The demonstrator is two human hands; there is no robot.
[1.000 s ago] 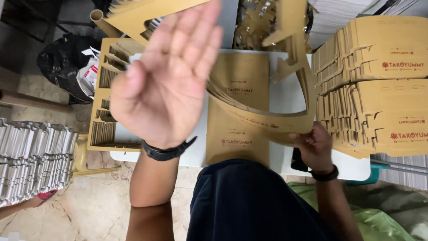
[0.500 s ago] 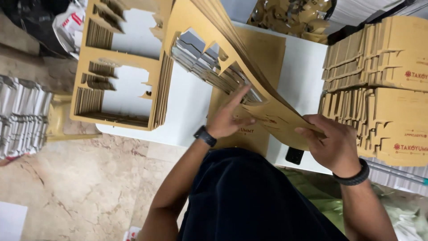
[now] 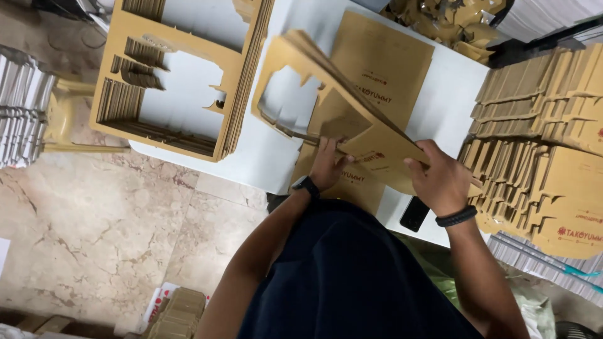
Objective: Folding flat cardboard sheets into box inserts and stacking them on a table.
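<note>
Both hands hold a thick stack of die-cut brown cardboard sheets [image 3: 352, 113], tilted up off the white table [image 3: 264, 157]. My left hand [image 3: 328, 164], with a black watch on the wrist, presses its fingers into the stack's underside near a cut-out. On the stack's near right corner sits my right hand [image 3: 440, 179], gripping the edge; it wears a black wristband. Under the stack lies a flat pile of brown printed carton blanks [image 3: 389, 59].
A pile of leftover cardboard frames [image 3: 169, 81] with cut-out holes lies on the table's left part. Tall stacks of folded brown cartons [image 3: 546, 150] stand at the right. A black phone [image 3: 414, 213] rests at the table's near edge. Grey stacks [image 3: 22, 113] stand on the marble floor at left.
My left hand came down from in front of the camera and went onto the cardboard stack. The view has shifted left, and the stack now stands tilted higher.
</note>
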